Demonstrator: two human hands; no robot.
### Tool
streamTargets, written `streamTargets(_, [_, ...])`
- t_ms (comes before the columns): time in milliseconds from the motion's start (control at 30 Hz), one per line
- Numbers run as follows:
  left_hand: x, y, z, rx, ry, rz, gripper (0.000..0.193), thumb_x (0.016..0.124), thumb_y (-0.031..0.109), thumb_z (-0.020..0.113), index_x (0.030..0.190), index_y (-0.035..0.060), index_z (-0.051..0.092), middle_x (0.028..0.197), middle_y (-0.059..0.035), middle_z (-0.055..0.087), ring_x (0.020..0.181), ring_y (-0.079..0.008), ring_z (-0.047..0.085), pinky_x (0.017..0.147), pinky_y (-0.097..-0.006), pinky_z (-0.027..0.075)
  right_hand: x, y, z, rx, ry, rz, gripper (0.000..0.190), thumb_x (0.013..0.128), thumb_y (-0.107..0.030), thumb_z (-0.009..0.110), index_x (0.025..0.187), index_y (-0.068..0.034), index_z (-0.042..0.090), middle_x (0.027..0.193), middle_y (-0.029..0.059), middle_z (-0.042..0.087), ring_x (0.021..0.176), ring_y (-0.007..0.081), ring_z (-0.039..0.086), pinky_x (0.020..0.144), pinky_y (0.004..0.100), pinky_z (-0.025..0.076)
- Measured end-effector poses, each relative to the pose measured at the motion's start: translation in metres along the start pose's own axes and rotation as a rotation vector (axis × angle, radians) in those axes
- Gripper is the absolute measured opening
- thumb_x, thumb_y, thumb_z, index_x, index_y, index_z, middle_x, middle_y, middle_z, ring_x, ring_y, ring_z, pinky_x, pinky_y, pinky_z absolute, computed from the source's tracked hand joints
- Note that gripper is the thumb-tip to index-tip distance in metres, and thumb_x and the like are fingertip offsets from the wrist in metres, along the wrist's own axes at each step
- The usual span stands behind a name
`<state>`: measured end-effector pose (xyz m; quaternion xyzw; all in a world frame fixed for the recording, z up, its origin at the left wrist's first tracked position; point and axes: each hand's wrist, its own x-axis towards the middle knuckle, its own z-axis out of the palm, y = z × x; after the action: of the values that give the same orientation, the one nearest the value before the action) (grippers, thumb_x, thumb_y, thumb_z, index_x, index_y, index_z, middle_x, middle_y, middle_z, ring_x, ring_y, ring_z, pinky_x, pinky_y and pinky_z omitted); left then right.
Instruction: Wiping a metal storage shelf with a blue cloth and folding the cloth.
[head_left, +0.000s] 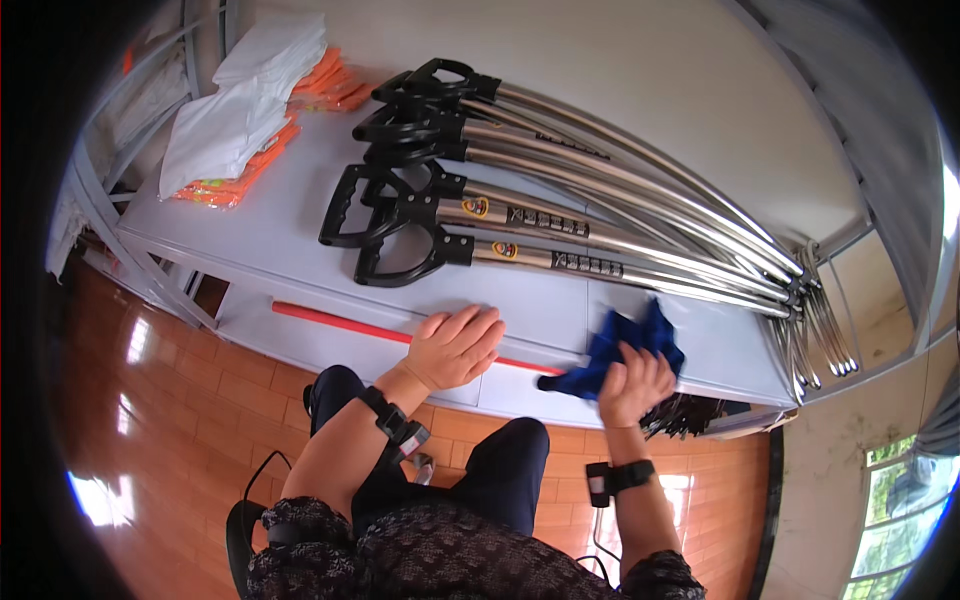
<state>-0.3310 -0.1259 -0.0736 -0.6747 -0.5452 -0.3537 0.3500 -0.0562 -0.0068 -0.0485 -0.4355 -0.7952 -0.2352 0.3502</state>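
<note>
My left hand (454, 349) lies palm down at the front edge of the grey metal shelf (540, 315), fingers extended, holding nothing. A blue cloth (630, 334) is bunched under my right hand (637, 382), slightly blurred, farther right along the same edge. Behind both hands lie several steel-shafted restraint forks with black D-shaped handles (397, 255). Their polished shafts (525, 251) run to the right and end in curved metal prongs (817, 345) past the shelf's end. A red rod (337, 321) lies along the front, partly hidden by my left hand.
Folded white cloth items (225, 131) and orange items in clear plastic (225, 184) are stacked at the back left. Metal uprights (105, 202) frame the shelf. Dark bristly material (682, 412) shows below the right side. A window (892, 517) is at lower right.
</note>
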Motion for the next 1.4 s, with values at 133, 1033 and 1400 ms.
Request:
streamTargets(133, [0.000, 0.000, 0.001, -0.032, 0.009, -0.017, 0.032, 0.086, 0.027, 0.055, 0.113, 0.0121, 0.063, 0.121, -0.0014, 0.061, 0.107, -0.0173, 0.056, 0.089, -0.0350, 0.034, 0.008, -0.078, -0.003, 0.131, 0.012, -0.159, 0.034, 0.077, -0.037, 0.064, 0.106, -0.021, 0.067, 0.102, 0.0036, 0.058, 0.110, 0.0303, 0.050, 0.094, 0.0496, 0.031])
streamTargets(1033, [-0.039, -0.002, -0.064, -0.356, 0.033, -0.289, 0.045, 0.080, 0.024, 0.065, 0.123, 0.0107, 0.056, 0.128, -0.0119, 0.052, 0.116, -0.0295, 0.051, 0.094, -0.0433, 0.040, 0.034, -0.136, -0.011, 0.208, -0.048, -0.500, 0.040, 0.070, -0.035, 0.074, 0.106, -0.020, 0.068, 0.102, 0.0008, 0.062, 0.100, 0.0273, 0.054, 0.087, 0.0436, 0.038])
streamTargets(1400, [-0.090, -0.006, -0.105, -0.529, -0.187, -0.781, 0.047, 0.081, 0.014, 0.069, 0.121, 0.0029, 0.046, 0.113, -0.0168, 0.055, 0.090, -0.0312, 0.064, 0.073, -0.0374, 0.053, 0.059, -0.245, -0.007, 0.502, -0.056, -0.544, 0.028, 0.069, -0.026, 0.075, 0.096, -0.020, 0.067, 0.092, -0.0023, 0.058, 0.088, 0.0221, 0.052, 0.074, 0.0396, 0.040])
